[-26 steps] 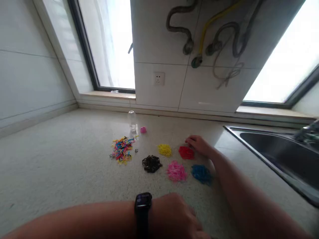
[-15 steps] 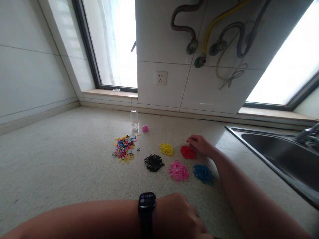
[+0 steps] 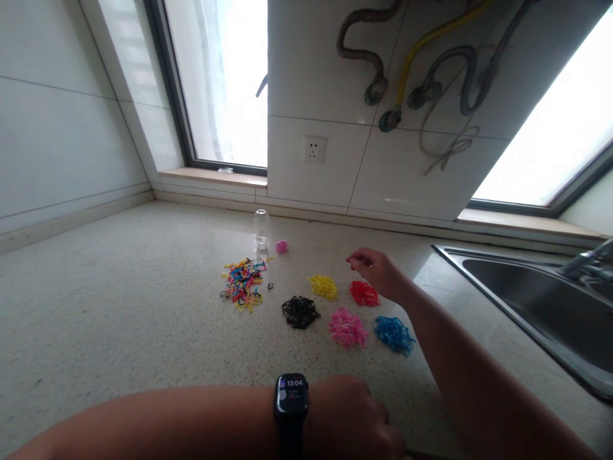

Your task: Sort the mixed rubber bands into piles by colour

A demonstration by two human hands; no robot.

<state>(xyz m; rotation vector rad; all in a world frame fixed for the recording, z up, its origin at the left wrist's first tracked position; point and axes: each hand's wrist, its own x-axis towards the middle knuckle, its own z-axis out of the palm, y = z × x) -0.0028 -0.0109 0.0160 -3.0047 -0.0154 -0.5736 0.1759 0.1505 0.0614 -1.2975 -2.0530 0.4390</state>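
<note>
My right hand (image 3: 376, 268) is above the counter, just behind the heap of red rubber bands (image 3: 364, 293). Its thumb and fingers are pinched together, and whatever is between the tips is too small to make out. Around it lie heaps of yellow rubber bands (image 3: 324, 287), black rubber bands (image 3: 300, 312), pink rubber bands (image 3: 347, 328) and blue rubber bands (image 3: 394, 335). Farther left is a mixed heap of coloured rubber bands (image 3: 242, 284), with a small dark band (image 3: 271, 286) beside it. My left hand (image 3: 352, 418) rests at the bottom edge, its fingertips hidden.
A clear bottle (image 3: 261, 229) stands upside down near the wall, beside a small pink cap (image 3: 281, 246). The steel sink (image 3: 479, 300) is set into the counter (image 3: 143, 319) at the right. A wall socket (image 3: 313, 149) and several hoses (image 3: 407, 57) are at the back.
My right hand has lifted off the red heap and moved slightly left and away from me, fingers pinched. The view has shifted a little; my left arm stays across the front.
</note>
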